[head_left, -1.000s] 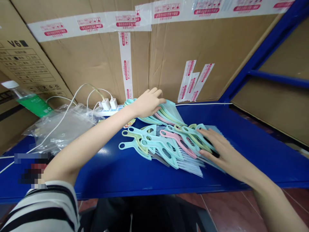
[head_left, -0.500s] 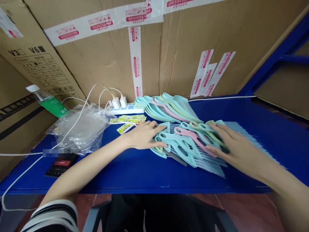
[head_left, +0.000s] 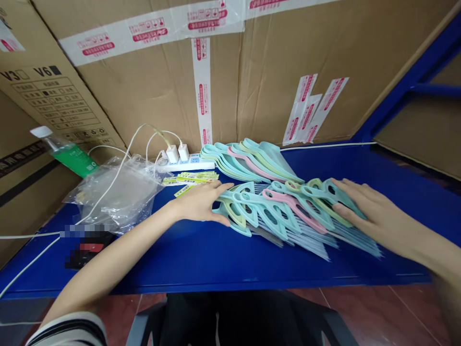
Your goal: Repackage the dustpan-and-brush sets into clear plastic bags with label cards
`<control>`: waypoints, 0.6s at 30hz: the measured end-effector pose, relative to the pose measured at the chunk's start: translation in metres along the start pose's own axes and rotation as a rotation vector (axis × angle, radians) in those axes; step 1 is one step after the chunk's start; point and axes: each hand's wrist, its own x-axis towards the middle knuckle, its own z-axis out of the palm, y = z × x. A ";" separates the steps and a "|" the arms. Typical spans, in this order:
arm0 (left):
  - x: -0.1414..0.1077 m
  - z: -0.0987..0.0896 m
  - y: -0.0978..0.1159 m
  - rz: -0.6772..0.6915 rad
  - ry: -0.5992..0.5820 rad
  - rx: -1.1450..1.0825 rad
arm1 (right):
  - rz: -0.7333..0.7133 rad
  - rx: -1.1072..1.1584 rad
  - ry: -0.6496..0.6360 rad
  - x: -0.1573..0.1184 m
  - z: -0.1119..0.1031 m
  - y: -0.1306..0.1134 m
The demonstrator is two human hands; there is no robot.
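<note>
Right at the front of the blue worktop (head_left: 230, 269), the left hand (head_left: 198, 204) and right hand (head_left: 374, 211) sit well apart, open and flat on either end of a fanned row of pastel plastic brushes (head_left: 277, 211) mid-frame. Behind them, another stack of brushes (head_left: 245, 161) leans toward the cardboard boxes (head_left: 144, 96).

Looks like a storeroom/packing area: blue steel shelf (head_left: 360, 269), taped cardboard cartons (head_left: 281, 86), tile floor (head_left: 367, 317).

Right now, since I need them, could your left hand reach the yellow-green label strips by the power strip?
Probably yes: the left hand lies close in front of the yellow-green label strips, with only blue shelf between them.
</note>
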 end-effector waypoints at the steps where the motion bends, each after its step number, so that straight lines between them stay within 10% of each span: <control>1: -0.002 0.002 -0.003 0.010 -0.010 -0.050 | 0.000 0.040 -0.047 0.001 0.000 0.002; 18: 0.012 0.011 0.002 0.121 -0.083 -0.143 | -0.016 0.183 -0.058 0.000 0.001 -0.005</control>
